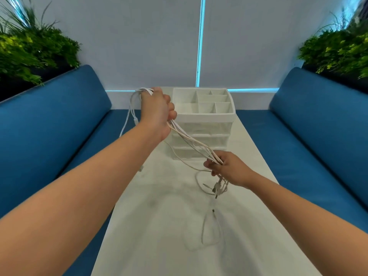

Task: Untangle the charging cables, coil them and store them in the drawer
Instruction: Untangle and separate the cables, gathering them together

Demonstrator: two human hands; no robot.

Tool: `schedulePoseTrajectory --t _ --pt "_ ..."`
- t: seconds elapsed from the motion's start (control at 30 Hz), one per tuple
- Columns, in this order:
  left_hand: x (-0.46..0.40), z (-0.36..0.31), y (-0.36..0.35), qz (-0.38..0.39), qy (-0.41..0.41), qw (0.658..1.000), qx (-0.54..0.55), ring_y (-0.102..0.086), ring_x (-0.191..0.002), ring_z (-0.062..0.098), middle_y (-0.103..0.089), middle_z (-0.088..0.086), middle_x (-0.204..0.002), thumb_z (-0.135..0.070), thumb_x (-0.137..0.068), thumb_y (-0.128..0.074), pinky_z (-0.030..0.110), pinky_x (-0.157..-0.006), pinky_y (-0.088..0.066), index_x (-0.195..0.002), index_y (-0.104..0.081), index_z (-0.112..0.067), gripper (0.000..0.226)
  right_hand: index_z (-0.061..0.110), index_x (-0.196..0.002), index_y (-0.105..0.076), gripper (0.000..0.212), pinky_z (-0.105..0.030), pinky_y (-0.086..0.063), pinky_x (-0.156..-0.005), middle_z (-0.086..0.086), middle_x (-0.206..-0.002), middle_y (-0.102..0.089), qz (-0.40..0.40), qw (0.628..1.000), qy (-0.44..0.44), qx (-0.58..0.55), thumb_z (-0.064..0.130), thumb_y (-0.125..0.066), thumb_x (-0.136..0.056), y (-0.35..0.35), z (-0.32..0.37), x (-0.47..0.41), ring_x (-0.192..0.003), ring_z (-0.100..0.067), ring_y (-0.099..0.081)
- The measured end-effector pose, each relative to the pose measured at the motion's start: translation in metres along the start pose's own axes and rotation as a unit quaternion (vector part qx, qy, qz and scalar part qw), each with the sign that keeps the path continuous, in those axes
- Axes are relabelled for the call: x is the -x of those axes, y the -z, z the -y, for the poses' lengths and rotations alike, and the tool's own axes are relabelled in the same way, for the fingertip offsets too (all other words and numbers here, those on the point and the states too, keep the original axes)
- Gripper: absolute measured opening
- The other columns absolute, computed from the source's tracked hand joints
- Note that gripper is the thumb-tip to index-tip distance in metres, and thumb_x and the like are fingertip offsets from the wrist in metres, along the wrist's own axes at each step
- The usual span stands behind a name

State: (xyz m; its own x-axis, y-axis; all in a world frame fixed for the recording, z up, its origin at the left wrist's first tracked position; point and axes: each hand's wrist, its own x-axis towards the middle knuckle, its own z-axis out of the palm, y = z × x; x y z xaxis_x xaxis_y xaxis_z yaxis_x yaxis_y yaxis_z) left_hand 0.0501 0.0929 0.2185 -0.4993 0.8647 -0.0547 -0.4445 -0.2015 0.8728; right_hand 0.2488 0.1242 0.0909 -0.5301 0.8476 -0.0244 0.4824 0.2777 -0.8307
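Observation:
A bundle of white charging cables [196, 144] stretches between both hands above the white table [159, 226]. My left hand [158, 112] is raised and grips the bundle's upper part, with loops and a plug end hanging off to its left. Lower and to the right, my right hand [227, 168] pinches the bundle's other part, and several plug ends dangle below it. One loose white cable [211, 230] lies looped on the table near me. The white drawer unit [203, 124] stands behind the cables, with clear drawers that look closed and a divided tray on top.
Blue benches [59, 120] run along both sides of the narrow table. Green plants [29, 50] sit behind each backrest. A white wall with a cyan light strip [201, 42] closes the far end.

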Motion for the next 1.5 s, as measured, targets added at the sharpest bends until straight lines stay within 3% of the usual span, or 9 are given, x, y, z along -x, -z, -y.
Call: schedulePoseTrajectory --t 0.17,0.37,0.6,0.8,1.03,1.1,1.17,1.3,1.5 --pt "0.009 0.008 -0.006 0.010 0.000 1.000 0.004 -0.018 -0.040 0.007 -0.024 -0.007 -0.056 -0.018 -0.106 -0.033 0.018 -0.035 -0.018 -0.088 -0.038 -0.022 0.019 0.015 -0.078 -0.062 0.027 -0.026 -0.039 -0.057 -0.003 -0.070 -0.062 -0.094 0.994 0.008 0.060 0.036 -0.060 -0.095 -0.004 -0.004 0.001 -0.055 -0.008 -0.047" --pt "0.012 0.013 -0.009 0.019 -0.034 0.999 -0.035 -0.022 -0.041 0.005 -0.029 -0.006 -0.057 -0.025 -0.107 -0.036 0.019 -0.036 -0.021 -0.098 -0.038 -0.019 0.011 0.009 -0.077 -0.062 0.043 -0.036 -0.049 -0.084 -0.006 -0.080 -0.071 0.009 0.993 -0.072 0.096 0.051 -0.064 -0.087 -0.017 -0.020 0.001 -0.081 -0.021 -0.066" --pt "0.014 0.000 -0.012 0.003 -0.081 0.996 -0.041 -0.023 -0.044 0.007 -0.032 -0.006 -0.058 -0.024 -0.107 -0.037 0.020 -0.040 -0.020 -0.092 -0.040 -0.018 0.016 0.022 -0.063 -0.042 0.041 -0.030 -0.034 -0.055 0.006 -0.059 -0.049 -0.116 0.985 -0.024 0.129 0.043 -0.054 -0.096 -0.017 -0.014 -0.003 -0.055 -0.011 -0.044" --pt "0.007 -0.010 -0.013 -0.032 -0.114 0.993 -0.022 -0.024 -0.042 0.006 -0.034 -0.008 -0.053 -0.024 -0.107 -0.035 0.018 -0.039 -0.021 -0.089 -0.041 -0.018 0.020 0.016 -0.083 -0.050 0.020 -0.025 -0.041 -0.063 0.005 -0.072 -0.057 0.011 0.995 0.013 0.097 0.029 -0.059 -0.095 -0.014 -0.028 -0.001 -0.064 -0.009 -0.051" --pt "0.008 0.004 -0.004 -0.018 -0.098 0.993 -0.054 -0.024 -0.041 0.005 -0.033 -0.006 -0.058 -0.028 -0.107 -0.035 0.019 -0.038 -0.022 -0.085 -0.039 -0.018 0.025 0.026 -0.079 -0.035 0.026 -0.018 -0.034 -0.058 0.007 -0.073 -0.050 0.025 0.980 0.002 0.197 0.031 -0.050 -0.100 -0.018 -0.040 -0.002 -0.066 -0.011 -0.046" --pt "0.010 0.011 -0.003 0.003 -0.090 0.993 -0.074 -0.024 -0.041 0.005 -0.033 -0.006 -0.060 -0.031 -0.108 -0.034 0.019 -0.038 -0.022 -0.085 -0.040 -0.019 0.026 0.018 -0.089 -0.048 0.027 -0.026 -0.043 -0.072 -0.001 -0.089 -0.058 0.074 0.973 -0.020 0.217 0.041 -0.062 -0.091 -0.019 -0.044 -0.005 -0.082 -0.020 -0.055" --pt "0.014 0.019 0.000 0.031 -0.081 0.991 -0.100 -0.024 -0.043 0.006 -0.033 -0.007 -0.059 -0.033 -0.108 -0.033 0.019 -0.038 -0.022 -0.087 -0.040 -0.020 0.026 0.022 -0.109 -0.055 0.051 -0.036 -0.047 -0.091 0.002 -0.111 -0.060 0.132 0.960 -0.044 0.243 0.054 -0.075 -0.075 -0.016 -0.043 -0.006 -0.103 -0.021 -0.055" --pt "0.021 0.043 0.009 0.087 -0.053 0.984 -0.147 -0.023 -0.046 0.006 -0.031 -0.005 -0.060 -0.034 -0.108 -0.033 0.020 -0.039 -0.020 -0.092 -0.038 -0.020 0.021 0.040 -0.145 -0.035 0.094 -0.030 -0.032 -0.111 0.014 -0.145 -0.041 0.247 0.962 -0.081 0.081 0.040 -0.085 -0.065 0.008 -0.001 -0.004 -0.132 -0.008 -0.038" --pt "0.045 0.077 0.017 0.165 -0.016 0.961 -0.220 -0.035 -0.035 -0.001 -0.045 -0.014 -0.044 -0.043 -0.106 -0.030 0.016 -0.037 -0.026 -0.091 -0.044 -0.023 0.029 0.014 -0.127 -0.059 0.063 -0.037 -0.038 -0.101 -0.002 -0.120 -0.067 0.155 0.955 -0.063 -0.244 0.042 -0.060 -0.070 0.031 0.055 -0.019 -0.113 -0.020 -0.059"
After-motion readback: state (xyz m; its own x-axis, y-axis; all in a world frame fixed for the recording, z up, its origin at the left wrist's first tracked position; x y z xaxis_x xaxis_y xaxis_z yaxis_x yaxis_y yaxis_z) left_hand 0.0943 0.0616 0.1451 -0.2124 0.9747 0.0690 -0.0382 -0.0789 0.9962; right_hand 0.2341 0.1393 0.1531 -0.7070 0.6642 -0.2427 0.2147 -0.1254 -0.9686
